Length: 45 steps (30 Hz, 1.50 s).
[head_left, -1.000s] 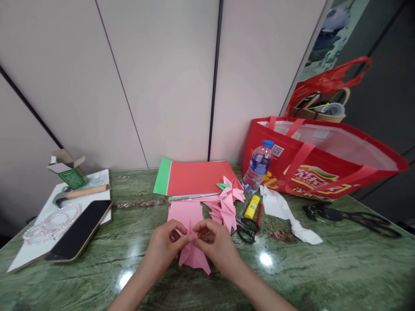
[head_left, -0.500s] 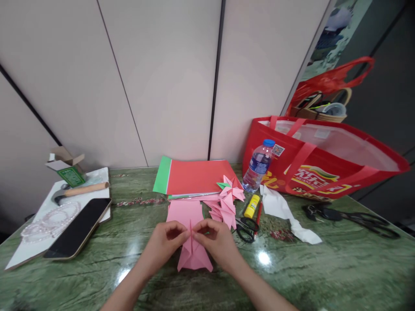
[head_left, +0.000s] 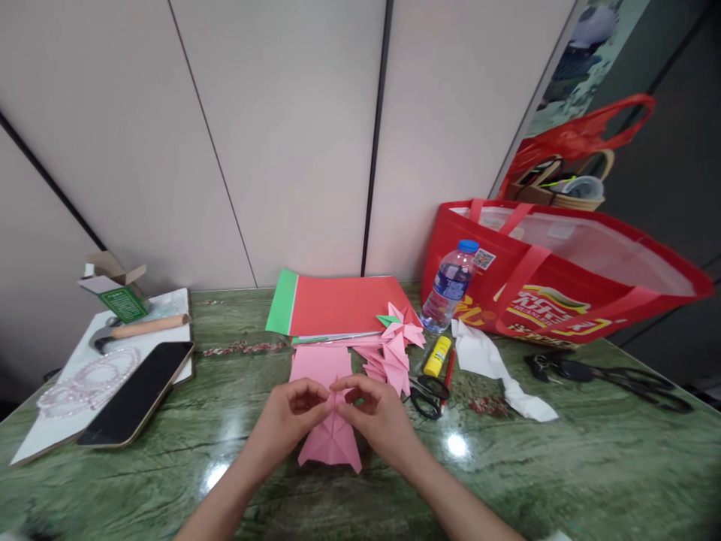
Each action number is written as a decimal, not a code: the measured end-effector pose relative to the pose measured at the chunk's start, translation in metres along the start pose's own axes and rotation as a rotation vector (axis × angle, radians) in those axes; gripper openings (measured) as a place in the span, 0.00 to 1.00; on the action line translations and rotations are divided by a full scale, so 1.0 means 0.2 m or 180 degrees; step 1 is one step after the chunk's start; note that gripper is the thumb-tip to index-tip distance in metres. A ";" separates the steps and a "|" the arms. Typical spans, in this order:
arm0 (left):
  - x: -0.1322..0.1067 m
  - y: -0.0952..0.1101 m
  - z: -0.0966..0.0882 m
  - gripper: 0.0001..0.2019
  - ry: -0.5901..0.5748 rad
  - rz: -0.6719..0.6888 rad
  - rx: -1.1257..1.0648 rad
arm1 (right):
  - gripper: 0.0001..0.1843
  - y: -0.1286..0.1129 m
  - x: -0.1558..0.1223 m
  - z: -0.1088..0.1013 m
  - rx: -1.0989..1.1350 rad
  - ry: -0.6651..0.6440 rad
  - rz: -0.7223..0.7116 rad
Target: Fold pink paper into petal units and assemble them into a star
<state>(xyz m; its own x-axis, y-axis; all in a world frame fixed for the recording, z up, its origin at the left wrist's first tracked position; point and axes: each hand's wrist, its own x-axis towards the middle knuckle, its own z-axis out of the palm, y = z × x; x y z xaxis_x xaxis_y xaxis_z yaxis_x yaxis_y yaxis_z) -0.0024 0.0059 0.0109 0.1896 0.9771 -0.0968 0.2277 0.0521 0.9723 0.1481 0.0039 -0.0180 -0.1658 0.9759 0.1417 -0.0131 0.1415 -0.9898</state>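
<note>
A half-folded pink paper piece [head_left: 331,443] lies on the green marble table [head_left: 563,466] in front of me. My left hand [head_left: 293,413] pinches its top from the left, and my right hand [head_left: 377,413] pinches it from the right, fingertips almost touching. Just behind the hands lies a flat pink sheet [head_left: 320,364]. Several finished pink folded flowers [head_left: 394,349] sit to the right of that sheet.
A stack of red and green paper [head_left: 338,304] lies at the wall. Right of it: a water bottle [head_left: 451,287], glue stick [head_left: 438,356], red pen, small black scissors [head_left: 428,394], white cloth [head_left: 496,368], red bag [head_left: 563,278], large scissors [head_left: 625,376]. At left a phone [head_left: 138,394], hammer [head_left: 138,329], beads.
Both hands have lifted the top of the pink piece slightly and drawn their fingertips closer together; the paper has shifted a little to the left.
</note>
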 end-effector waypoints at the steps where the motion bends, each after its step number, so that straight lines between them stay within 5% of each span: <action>1: 0.00 0.00 0.00 0.08 -0.0023 0.0014 -0.0015 | 0.10 0.00 0.00 0.00 0.0022 0.0026 -0.0006; 5: 0.00 0.01 0.00 0.09 0.0032 0.0105 -0.0074 | 0.04 0.01 0.00 0.01 0.0130 0.0159 0.0024; 15: -0.02 0.01 0.01 0.07 -0.0146 0.0354 0.0064 | 0.13 0.00 0.00 0.01 0.0330 0.0431 0.0047; 31: -0.04 0.01 0.06 0.04 0.0285 0.0891 0.0652 | 0.04 -0.03 -0.04 0.04 -0.0794 0.0259 -0.0519; 45: -0.05 0.02 0.07 0.05 0.0284 0.1006 0.0580 | 0.03 -0.02 -0.04 0.05 -0.0709 0.0203 -0.0512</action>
<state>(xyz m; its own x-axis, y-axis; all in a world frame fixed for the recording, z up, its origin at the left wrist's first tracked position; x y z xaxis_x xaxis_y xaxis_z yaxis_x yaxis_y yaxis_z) 0.0092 -0.0062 0.0127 0.1956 0.9537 0.2287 0.3389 -0.2845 0.8968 0.1394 -0.0071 -0.0147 -0.1165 0.9455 0.3041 0.1841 0.3215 -0.9289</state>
